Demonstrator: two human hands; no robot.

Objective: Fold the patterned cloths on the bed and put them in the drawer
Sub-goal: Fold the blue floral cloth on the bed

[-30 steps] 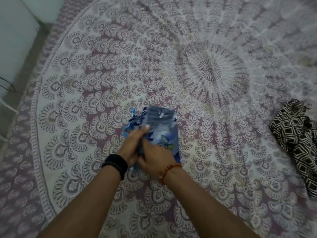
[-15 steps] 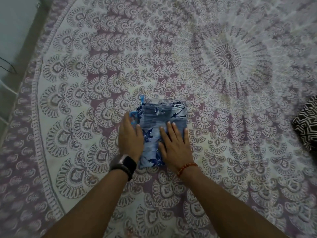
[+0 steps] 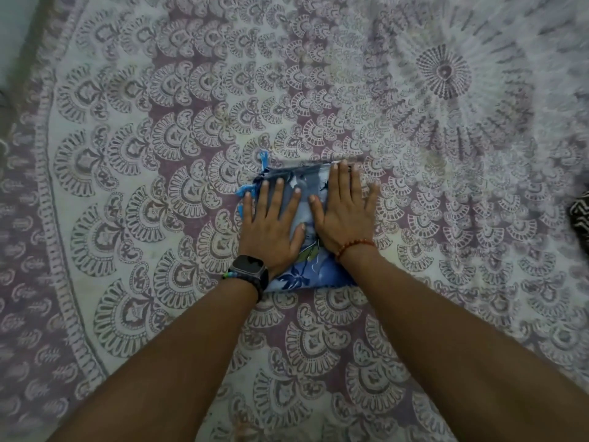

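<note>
Since the earlier frame, both hands have slid up over the blue floral cloth (image 3: 302, 250), now covering most of it. It lies folded on the bedspread (image 3: 159, 186), just below frame centre. The left hand (image 3: 271, 224) and right hand (image 3: 342, 215) press flat on it, fingers straight and slightly spread. A black-and-white cloth (image 3: 580, 215) shows at 3 o'clock, well apart. Risk: loose edges at 10 o'clock may spring open on release, undoing the fold. No drawer is visible.
</note>
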